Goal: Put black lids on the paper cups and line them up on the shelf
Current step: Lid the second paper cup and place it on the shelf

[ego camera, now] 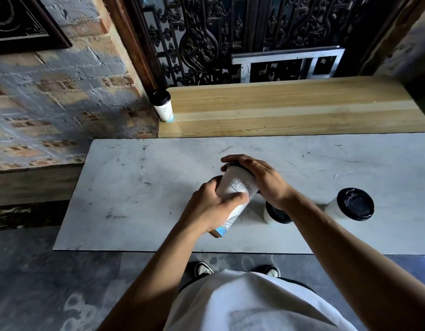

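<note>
My left hand (213,209) grips the side of a white paper cup (237,187) with a line drawing, held tilted above the grey table. My right hand (256,177) lies over the cup's top, fingers pressed on a black lid (240,167) that mostly hides beneath them. Two more lidded cups stand on the table: one (275,215) partly behind my right wrist, another (352,204) further right. A lidded cup (163,105) stands at the left end of the wooden shelf (290,108).
The grey table (139,192) runs in front of the wooden shelf. A brick wall rises on the left, and a dark carved screen with a metal frame (287,63) stands behind the shelf. My shoes show on the floor below.
</note>
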### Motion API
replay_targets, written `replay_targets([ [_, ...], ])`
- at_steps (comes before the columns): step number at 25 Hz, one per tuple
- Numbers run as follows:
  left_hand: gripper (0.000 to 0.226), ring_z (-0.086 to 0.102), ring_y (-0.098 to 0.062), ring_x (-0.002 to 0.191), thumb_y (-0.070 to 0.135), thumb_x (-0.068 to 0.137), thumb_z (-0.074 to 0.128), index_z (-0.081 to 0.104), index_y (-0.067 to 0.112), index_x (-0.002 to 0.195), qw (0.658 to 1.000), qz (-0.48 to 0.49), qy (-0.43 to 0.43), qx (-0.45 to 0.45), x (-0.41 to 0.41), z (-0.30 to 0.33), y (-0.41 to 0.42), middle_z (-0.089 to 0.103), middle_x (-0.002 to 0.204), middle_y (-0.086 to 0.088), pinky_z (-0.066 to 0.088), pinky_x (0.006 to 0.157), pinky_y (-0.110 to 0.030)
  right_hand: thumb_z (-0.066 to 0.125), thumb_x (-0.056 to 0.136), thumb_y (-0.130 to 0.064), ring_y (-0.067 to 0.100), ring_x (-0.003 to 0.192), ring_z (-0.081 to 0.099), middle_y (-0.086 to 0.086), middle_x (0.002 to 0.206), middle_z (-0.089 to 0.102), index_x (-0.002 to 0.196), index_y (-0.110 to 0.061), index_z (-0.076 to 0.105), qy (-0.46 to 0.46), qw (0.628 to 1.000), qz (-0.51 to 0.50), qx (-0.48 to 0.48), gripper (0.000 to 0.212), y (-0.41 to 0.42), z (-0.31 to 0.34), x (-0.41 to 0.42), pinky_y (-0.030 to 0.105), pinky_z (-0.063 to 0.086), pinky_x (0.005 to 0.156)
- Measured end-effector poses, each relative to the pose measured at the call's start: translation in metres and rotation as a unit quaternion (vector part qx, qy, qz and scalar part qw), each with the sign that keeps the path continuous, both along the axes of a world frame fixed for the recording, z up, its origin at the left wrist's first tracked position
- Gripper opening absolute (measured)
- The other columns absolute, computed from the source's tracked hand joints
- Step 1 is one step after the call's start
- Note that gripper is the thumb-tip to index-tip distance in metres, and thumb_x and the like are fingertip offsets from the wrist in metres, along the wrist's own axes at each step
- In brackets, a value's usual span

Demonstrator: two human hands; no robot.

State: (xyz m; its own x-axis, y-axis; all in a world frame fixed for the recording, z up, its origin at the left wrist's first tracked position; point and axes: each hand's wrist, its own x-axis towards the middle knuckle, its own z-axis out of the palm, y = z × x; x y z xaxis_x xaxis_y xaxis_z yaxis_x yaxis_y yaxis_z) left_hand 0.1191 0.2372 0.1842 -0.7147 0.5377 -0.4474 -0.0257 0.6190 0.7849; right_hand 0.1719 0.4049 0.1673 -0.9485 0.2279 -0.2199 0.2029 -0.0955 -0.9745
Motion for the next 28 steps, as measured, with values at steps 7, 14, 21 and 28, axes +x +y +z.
replay_targets([
  [7, 0.043, 0.075, -0.014, 0.066, 0.056, 0.061, 0.075, 0.072, 0.029, 0.095, 0.995, 0.03, -0.082, 0.044, 0.001, -0.006, 0.001, 0.078, 0.077, 0.006, 0.058, 0.06, -0.031, 0.032, 0.112, -0.015, 0.026, 0.106, 0.066, 0.023, 0.123, 0.072, 0.123, -0.008, 0.072, -0.032, 0.999, -0.011, 0.036, 0.042, -0.002, -0.001, -0.005, 0.047, 0.052, 0.103],
  [14, 0.043, 0.071, -0.025, 0.06, 0.047, 0.07, 0.077, 0.071, 0.02, 0.103, 0.982, 0.038, -0.172, 0.075, -0.002, 0.001, 0.0, 0.074, 0.077, -0.003, 0.062, 0.06, -0.045, 0.03, 0.107, -0.029, 0.033, 0.111, 0.067, 0.022, 0.127, 0.072, 0.126, -0.016, 0.074, -0.044, 0.996, -0.005, -0.072, 0.05, 0.006, 0.001, -0.005, 0.045, 0.052, 0.096],
  [21, 0.042, 0.067, -0.029, 0.056, 0.04, 0.067, 0.084, 0.071, 0.017, 0.1, 0.94, -0.022, -0.313, 0.137, -0.01, 0.015, -0.005, 0.07, 0.079, -0.012, 0.057, 0.047, -0.034, 0.038, 0.101, -0.026, 0.054, 0.123, 0.06, 0.032, 0.128, 0.067, 0.124, 0.002, 0.066, 0.004, 0.985, 0.047, -0.163, 0.045, 0.02, 0.007, -0.013, 0.063, 0.045, 0.109],
  [28, 0.031, 0.064, -0.031, 0.052, 0.036, 0.059, 0.083, 0.078, 0.021, 0.084, 0.936, 0.011, -0.312, 0.161, -0.007, 0.01, -0.001, 0.067, 0.079, -0.018, 0.055, 0.048, -0.033, 0.033, 0.105, -0.025, 0.037, 0.103, 0.067, 0.027, 0.114, 0.071, 0.121, -0.003, 0.068, 0.006, 0.99, 0.045, -0.135, 0.044, 0.015, 0.007, -0.017, 0.058, 0.05, 0.099],
])
